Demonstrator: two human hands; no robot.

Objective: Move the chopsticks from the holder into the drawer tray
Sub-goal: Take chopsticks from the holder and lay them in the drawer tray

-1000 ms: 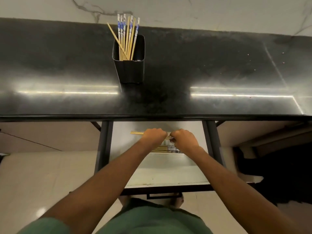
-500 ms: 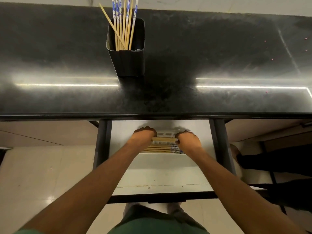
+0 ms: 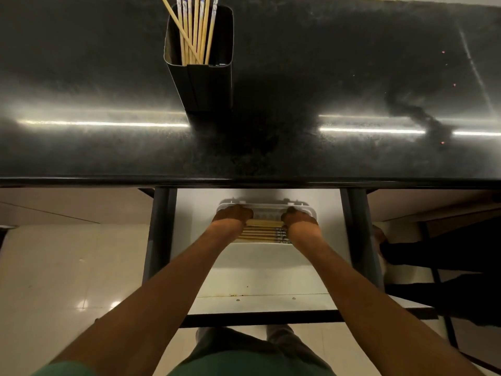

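Note:
A black rectangular holder [image 3: 202, 77] stands on the dark counter and still carries several wooden chopsticks [image 3: 198, 28] with blue-and-white tops. Below the counter edge an open white drawer [image 3: 260, 280] holds a white tray [image 3: 267, 207]. Several chopsticks [image 3: 261, 230] lie side by side across the tray. My left hand [image 3: 232, 217] grips the left ends of that bundle and my right hand [image 3: 298, 219] grips the right ends, both fists closed and pressed down into the tray. The fingertips are hidden under the knuckles.
The black counter [image 3: 325, 90] overhangs the back of the drawer. Dark drawer rails [image 3: 160, 234] run on both sides. Pale floor tiles lie to the left. A dark frame [image 3: 439, 280] stands at the right.
Both hands have moved apart along the chopsticks and lowered them from above the drawer into the tray. The view has tilted down and closer.

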